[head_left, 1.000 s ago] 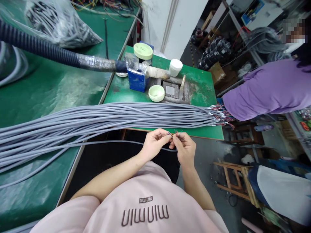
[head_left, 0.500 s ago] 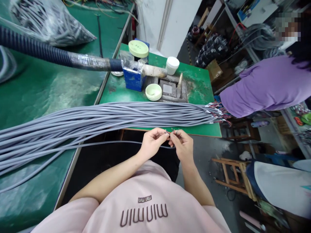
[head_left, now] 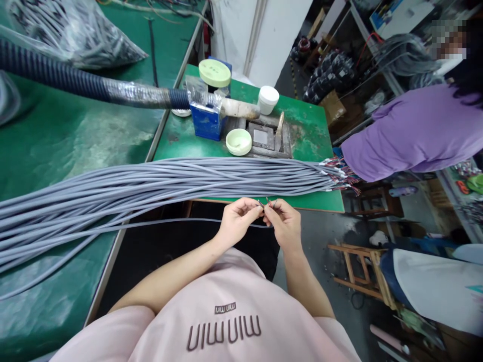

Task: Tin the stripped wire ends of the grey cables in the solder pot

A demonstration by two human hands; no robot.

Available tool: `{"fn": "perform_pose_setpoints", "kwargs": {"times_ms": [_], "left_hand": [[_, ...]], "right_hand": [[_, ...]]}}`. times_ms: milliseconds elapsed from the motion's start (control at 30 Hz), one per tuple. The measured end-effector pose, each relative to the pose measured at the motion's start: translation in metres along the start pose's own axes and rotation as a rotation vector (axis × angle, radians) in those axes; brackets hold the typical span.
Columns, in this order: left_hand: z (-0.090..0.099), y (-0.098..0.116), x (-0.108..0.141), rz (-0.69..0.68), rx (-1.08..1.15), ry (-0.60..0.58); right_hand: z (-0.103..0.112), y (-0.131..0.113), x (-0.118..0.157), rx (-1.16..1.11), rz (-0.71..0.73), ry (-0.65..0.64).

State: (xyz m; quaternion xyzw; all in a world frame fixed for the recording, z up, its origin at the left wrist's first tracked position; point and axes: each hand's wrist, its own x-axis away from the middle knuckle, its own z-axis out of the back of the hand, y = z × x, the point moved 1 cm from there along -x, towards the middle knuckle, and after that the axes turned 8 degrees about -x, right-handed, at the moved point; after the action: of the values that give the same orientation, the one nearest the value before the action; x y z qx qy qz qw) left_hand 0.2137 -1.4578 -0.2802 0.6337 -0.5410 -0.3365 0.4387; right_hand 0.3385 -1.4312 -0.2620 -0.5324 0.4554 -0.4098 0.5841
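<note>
Thin dark and red wires (head_left: 269,201) at the end of one grey cable (head_left: 188,219) stick up between my fingertips. My left hand (head_left: 241,218) pinches some of these wires. Beside it, almost touching, my right hand (head_left: 284,221) is closed on the wires too, with the cable running in beneath the hands from the left. Behind them a thick bundle of grey cables (head_left: 211,177) lies across the green tables, its stripped ends (head_left: 341,173) showing coloured wires at the right.
A white tub (head_left: 268,99), an open pale green bowl (head_left: 238,142), a blue box (head_left: 206,120) and a square metal pot (head_left: 261,137) stand behind the bundle. A ribbed hose (head_left: 86,85) crosses the left. A person in purple (head_left: 415,133) is at the right.
My fingertips have shifted very slightly on the wires, and the wire tips have moved a little. The view has shifted slightly; the cable bundle lies as before.
</note>
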Motion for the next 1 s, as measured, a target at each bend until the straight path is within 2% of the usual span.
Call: {"fn": "perform_pose_setpoints", "kwargs": {"times_ms": [200,567,700,767,867,933,1000], "left_hand": [[0.003,-0.004,-0.001,0.017,-0.007,0.019],[-0.001,-0.005,0.001,-0.037,-0.046,0.041],[-0.003,-0.015,0.005,-0.064,-0.126,-0.024],[-0.002,-0.014,0.005,-0.136,-0.229,-0.09],[0.011,-0.002,-0.004,-0.432,-0.565,-0.134],[0.025,0.01,-0.014,-0.655,-0.804,-0.064],[0.041,0.018,-0.025,-0.771,-0.988,0.069]], "right_hand": [[-0.002,-0.001,0.0,0.008,0.026,-0.05],[-0.002,0.001,-0.006,0.038,0.03,-0.003],[0.004,-0.007,-0.017,0.103,0.099,-0.057],[0.011,-0.016,-0.028,0.192,0.148,-0.072],[0.025,-0.035,-0.057,0.351,0.218,-0.073],[0.034,-0.049,-0.085,0.481,0.271,-0.1],[0.039,-0.061,-0.117,0.633,0.295,-0.142]]}}
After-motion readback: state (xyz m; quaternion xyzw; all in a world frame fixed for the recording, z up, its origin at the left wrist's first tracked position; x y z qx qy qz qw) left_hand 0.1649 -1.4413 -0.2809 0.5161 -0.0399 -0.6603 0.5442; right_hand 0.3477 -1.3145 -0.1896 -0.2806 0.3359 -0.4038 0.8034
